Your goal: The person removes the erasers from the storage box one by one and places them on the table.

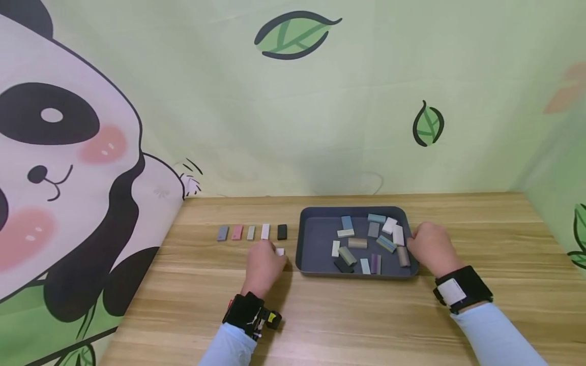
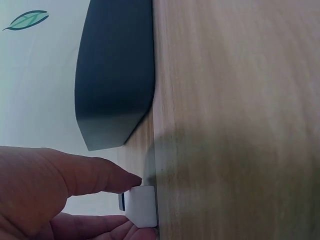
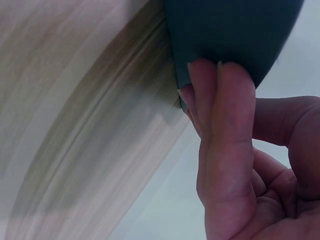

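Observation:
My left hand [image 1: 264, 268] pinches a small white block [image 2: 142, 207] between thumb and fingers, low over the table. In the head view only one end of that block shows past the fingers. Just beyond this hand lies a row of small blocks: grey-blue [image 1: 222, 233], pink [image 1: 236, 232], pale green [image 1: 251, 233], white [image 1: 265, 232] and black [image 1: 282, 232]. At the right end of the dark grey tray [image 1: 312, 211], my right hand [image 1: 432, 249] grips the wall. Its fingertips [image 3: 232, 75] lie against the outside, while the thumb's tip is hidden behind the fingers.
Inside the tray lie several loose blocks, among them a tan one [image 1: 357, 243], a purple striped one [image 1: 376, 264] and a blue one [image 1: 347, 222]. Behind the wooden table [image 1: 348, 320] hangs a green printed cloth [image 1: 348, 127] with a panda at left.

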The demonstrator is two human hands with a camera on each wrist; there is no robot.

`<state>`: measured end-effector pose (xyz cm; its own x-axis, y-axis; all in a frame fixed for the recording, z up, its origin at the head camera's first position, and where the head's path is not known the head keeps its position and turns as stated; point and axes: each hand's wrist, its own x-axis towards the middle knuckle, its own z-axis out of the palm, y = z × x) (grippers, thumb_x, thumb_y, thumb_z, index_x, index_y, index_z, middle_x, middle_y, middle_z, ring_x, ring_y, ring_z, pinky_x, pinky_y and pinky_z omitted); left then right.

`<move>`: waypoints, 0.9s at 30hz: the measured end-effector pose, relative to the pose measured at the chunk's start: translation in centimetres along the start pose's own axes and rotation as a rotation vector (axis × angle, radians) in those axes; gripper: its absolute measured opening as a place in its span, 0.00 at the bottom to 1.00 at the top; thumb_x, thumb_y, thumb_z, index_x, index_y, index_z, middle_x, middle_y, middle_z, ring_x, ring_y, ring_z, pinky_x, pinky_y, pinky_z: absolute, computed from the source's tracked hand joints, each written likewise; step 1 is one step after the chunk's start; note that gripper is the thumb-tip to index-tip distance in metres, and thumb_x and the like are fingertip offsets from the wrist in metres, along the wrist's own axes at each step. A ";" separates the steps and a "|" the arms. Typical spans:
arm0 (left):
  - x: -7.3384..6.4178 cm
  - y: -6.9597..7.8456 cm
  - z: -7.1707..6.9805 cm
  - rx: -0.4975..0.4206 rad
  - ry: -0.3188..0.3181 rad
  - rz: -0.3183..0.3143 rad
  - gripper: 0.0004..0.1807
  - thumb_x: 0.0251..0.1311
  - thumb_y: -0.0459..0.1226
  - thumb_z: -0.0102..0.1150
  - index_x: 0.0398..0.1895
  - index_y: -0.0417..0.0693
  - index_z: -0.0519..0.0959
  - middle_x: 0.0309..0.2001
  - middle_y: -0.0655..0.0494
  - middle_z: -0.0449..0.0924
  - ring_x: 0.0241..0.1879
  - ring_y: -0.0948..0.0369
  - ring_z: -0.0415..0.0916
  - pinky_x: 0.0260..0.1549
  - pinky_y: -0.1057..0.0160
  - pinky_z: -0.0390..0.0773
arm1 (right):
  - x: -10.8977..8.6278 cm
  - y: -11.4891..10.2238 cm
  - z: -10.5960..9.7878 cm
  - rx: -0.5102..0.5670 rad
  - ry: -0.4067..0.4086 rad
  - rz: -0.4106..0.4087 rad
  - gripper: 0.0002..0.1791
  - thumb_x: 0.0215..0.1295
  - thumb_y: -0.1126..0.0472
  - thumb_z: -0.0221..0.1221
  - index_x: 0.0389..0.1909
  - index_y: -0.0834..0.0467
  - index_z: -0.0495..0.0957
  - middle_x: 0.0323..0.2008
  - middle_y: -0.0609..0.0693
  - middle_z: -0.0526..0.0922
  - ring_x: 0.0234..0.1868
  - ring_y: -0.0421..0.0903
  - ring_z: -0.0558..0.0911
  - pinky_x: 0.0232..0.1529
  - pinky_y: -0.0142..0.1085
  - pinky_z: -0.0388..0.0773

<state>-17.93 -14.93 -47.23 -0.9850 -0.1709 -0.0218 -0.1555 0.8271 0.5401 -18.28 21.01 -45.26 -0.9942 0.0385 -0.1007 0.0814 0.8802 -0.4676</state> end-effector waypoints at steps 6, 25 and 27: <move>0.2 0.1 -0.2 0.005 -0.037 -0.012 0.08 0.44 0.37 0.65 0.22 0.42 0.77 0.20 0.52 0.74 0.17 0.60 0.69 0.15 0.65 0.66 | -0.1 0.1 0.0 0.015 -0.004 0.006 0.17 0.59 0.63 0.51 0.11 0.60 0.76 0.08 0.46 0.69 0.11 0.41 0.70 0.13 0.32 0.63; 1.0 8.4 -0.6 0.186 -0.154 0.613 0.25 0.56 0.43 0.61 0.58 0.50 0.73 0.57 0.53 0.73 0.59 0.55 0.68 0.57 0.57 0.70 | 0.2 0.3 0.0 0.037 -0.017 0.015 0.18 0.60 0.63 0.51 0.11 0.60 0.76 0.08 0.45 0.69 0.10 0.41 0.70 0.13 0.32 0.64; 0.9 9.5 0.2 0.210 -0.191 0.652 0.25 0.57 0.43 0.60 0.58 0.49 0.73 0.57 0.54 0.73 0.59 0.55 0.68 0.57 0.58 0.70 | 0.2 0.3 0.0 0.039 -0.013 0.019 0.18 0.60 0.63 0.51 0.11 0.60 0.76 0.08 0.46 0.69 0.11 0.41 0.70 0.13 0.31 0.64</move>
<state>-20.28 -7.07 -42.30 -0.8751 0.4748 0.0932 0.4779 0.8182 0.3197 -18.40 21.30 -45.43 -0.9914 0.0490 -0.1212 0.1035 0.8604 -0.4989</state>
